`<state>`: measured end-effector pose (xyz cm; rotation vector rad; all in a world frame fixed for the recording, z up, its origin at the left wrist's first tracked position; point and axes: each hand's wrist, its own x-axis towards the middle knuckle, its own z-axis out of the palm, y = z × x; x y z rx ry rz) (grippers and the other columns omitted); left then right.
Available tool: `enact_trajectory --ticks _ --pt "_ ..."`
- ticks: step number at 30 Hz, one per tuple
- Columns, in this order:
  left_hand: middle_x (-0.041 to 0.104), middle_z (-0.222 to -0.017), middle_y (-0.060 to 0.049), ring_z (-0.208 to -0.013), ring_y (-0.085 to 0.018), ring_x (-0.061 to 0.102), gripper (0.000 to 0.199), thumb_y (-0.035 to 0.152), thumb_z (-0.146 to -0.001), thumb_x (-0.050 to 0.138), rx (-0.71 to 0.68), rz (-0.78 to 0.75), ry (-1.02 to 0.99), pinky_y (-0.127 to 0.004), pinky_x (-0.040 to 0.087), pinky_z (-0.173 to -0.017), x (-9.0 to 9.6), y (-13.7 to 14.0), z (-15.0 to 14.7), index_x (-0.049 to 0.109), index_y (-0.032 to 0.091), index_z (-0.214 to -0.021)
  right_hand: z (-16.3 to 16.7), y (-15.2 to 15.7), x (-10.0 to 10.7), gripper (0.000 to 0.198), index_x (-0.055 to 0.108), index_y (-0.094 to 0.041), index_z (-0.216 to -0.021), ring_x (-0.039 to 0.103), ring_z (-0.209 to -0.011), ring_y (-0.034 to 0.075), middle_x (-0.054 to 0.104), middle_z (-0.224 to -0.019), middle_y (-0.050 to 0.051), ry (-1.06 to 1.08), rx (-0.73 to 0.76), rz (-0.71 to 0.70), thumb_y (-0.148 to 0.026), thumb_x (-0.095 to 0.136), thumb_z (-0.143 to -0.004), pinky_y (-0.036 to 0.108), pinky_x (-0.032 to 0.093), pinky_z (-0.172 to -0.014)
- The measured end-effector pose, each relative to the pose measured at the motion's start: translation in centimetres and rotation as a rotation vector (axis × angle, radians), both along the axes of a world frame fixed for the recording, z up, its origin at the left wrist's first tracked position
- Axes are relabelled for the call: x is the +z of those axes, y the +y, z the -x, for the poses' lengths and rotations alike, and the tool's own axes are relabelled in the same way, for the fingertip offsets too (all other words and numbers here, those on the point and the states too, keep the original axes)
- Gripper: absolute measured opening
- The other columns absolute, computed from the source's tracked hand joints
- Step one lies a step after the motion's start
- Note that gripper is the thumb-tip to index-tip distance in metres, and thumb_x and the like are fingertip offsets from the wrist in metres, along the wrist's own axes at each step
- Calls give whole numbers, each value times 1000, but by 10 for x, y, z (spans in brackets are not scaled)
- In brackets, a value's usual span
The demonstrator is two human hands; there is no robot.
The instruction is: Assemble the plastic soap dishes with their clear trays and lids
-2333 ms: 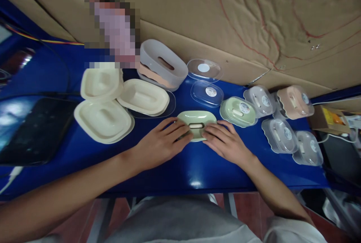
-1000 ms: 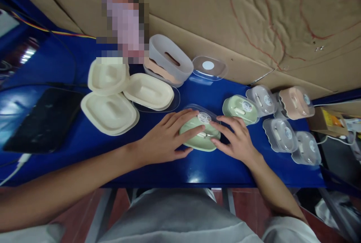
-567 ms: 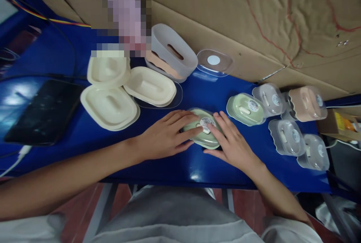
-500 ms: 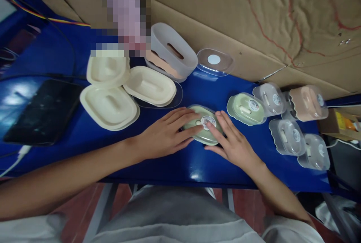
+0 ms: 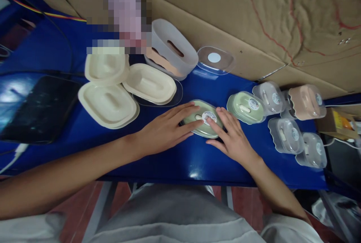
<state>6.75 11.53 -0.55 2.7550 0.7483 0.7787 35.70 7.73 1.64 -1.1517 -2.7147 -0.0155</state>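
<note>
A pale green oval box [image 5: 201, 132] under a clear lid lies on the blue table in front of me. A round printed sticker [image 5: 211, 114] is on the lid beside a small whitish oval piece. My left hand [image 5: 165, 128] reaches over the box's left end, its stretched fingers on top. From the right, my right hand [image 5: 232, 135] touches the lid with spread fingers, the index finger on the sticker. Both thumbs stay low along the near side. Parts of the box are hidden under my fingers.
Cream oval trays [image 5: 108, 104] and a stacked frosted bin [image 5: 175, 49] stand left and behind. A clear lid [image 5: 216, 60] leans at the cardboard wall. Several lidded boxes, one green [image 5: 246, 107] and one peach [image 5: 306, 102], stand right. A black tablet [image 5: 41, 109] lies left.
The whole view has shifted slightly. Both hands stay on the green box, their fingers in almost the same places.
</note>
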Motion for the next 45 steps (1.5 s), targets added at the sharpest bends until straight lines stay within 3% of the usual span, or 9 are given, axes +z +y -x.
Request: enact_trajectory --ticks 4,11,17,21,24,28,33,39,45 --pt "57 -149 -19 -144 -36 54 46 31 -101 70 25 -16 69 -59 49 -120 2 -1 4 58 21 -145 -15 9 26 72 31 -29 -170 53 -148 38 57 -158 17 32 -51 -90 -60 49 -108 62 43 -121" --pt "56 -151 -16 -139 -37 54 53 38 -94 77 -51 12 87 -59 48 -117 13 -10 2 62 30 -144 -70 14 30 55 69 -18 -129 69 -106 36 73 -113 17 -9 -813 -209 -62 43 -108 53 54 -94" --pt "49 -159 -16 -140 -35 55 60 27 -98 71 -148 6 164 -52 55 -111 10 -15 0 52 32 -155 -51 1 27 46 60 -26 -147 70 -115 29 73 -126 12 299 -472 99 -50 49 -110 49 57 -101" --pt "48 -159 -18 -143 -36 53 62 24 -99 68 -110 -2 124 -54 55 -112 3 -14 -1 49 28 -158 -24 -14 26 72 54 -28 -156 57 -141 34 61 -152 13 140 -82 226 -67 66 -97 55 48 -117" --pt "50 -156 -21 -144 -37 52 60 25 -100 69 -76 -18 83 -56 55 -113 0 -12 -2 50 23 -157 -6 -18 27 77 51 -24 -158 50 -149 37 54 -158 17 44 12 194 -64 71 -96 56 50 -117" --pt "48 -157 -24 -145 -38 52 60 35 -101 70 -104 -24 25 -55 57 -112 2 -11 -2 50 18 -155 -11 -16 56 54 57 -24 -148 58 -141 31 61 -150 15 98 7 217 -44 70 -100 48 56 -111" --pt "50 -156 -26 -146 -37 53 55 33 -103 67 -38 -32 -11 -53 57 -112 11 -11 -1 50 13 -152 -64 -3 78 57 61 -28 -137 63 -131 31 64 -139 12 323 -144 134 -57 76 -91 47 56 -108" --pt "56 -151 -25 -140 -35 59 44 26 -105 60 8 -48 7 -51 60 -108 12 -12 -5 54 14 -147 -101 31 18 71 56 -23 -144 59 -135 35 61 -140 16 287 -560 -113 -69 70 -92 56 49 -116" --pt "62 -149 -18 -138 -33 61 37 22 -102 62 216 -80 63 -60 47 -120 17 -9 -2 64 19 -138 -55 34 -14 67 42 -27 -163 30 -161 42 40 -170 18 107 -533 -181 -58 55 -105 74 26 -124"
